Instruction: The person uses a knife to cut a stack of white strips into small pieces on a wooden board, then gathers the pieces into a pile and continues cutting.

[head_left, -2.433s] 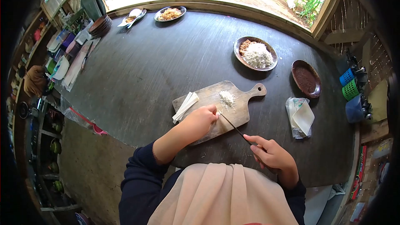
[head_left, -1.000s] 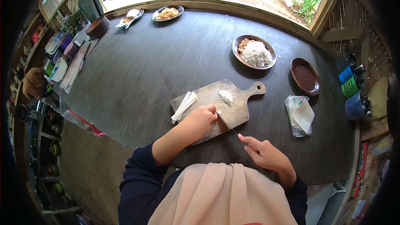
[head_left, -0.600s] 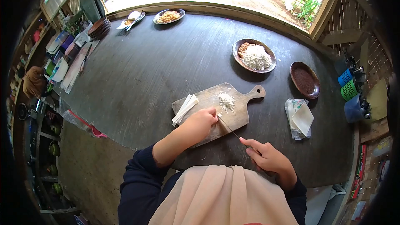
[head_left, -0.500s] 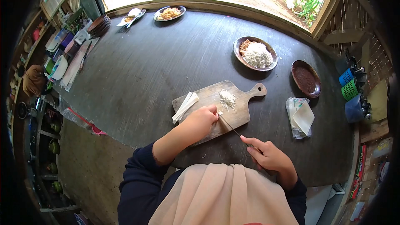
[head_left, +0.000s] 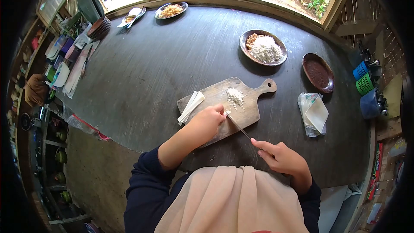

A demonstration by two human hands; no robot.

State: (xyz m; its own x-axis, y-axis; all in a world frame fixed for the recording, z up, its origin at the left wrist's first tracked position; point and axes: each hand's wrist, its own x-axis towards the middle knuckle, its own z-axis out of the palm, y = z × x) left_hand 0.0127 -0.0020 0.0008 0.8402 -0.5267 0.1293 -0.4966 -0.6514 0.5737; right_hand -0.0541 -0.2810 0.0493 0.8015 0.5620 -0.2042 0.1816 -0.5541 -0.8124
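Observation:
A wooden cutting board [head_left: 207,100] with a handle lies on the dark table in front of me. My left hand [head_left: 211,120] is closed in a pinch at its middle, on a small white piece whose kind I cannot make out. My right hand [head_left: 282,159] grips a thin knife [head_left: 240,128]. Its blade reaches over the board's near edge to my left fingertips. Just beyond them is a small heap of fine white shreds [head_left: 234,96]. Several flat white strips [head_left: 190,107] rest on the board's left end, beside my left forearm.
Farther back stands a plate [head_left: 282,56] heaped with white shreds and brownish food. An oval brown dish [head_left: 318,72] and white sheets in a plastic wrapper [head_left: 313,114] are on the right. Two plates of food sit near the window, left of which is a stack of brown dishes [head_left: 99,28].
The view has shifted slightly. My left hand keeps its pinch on the board, and the knife stays by its fingertips with my right hand still on the handle.

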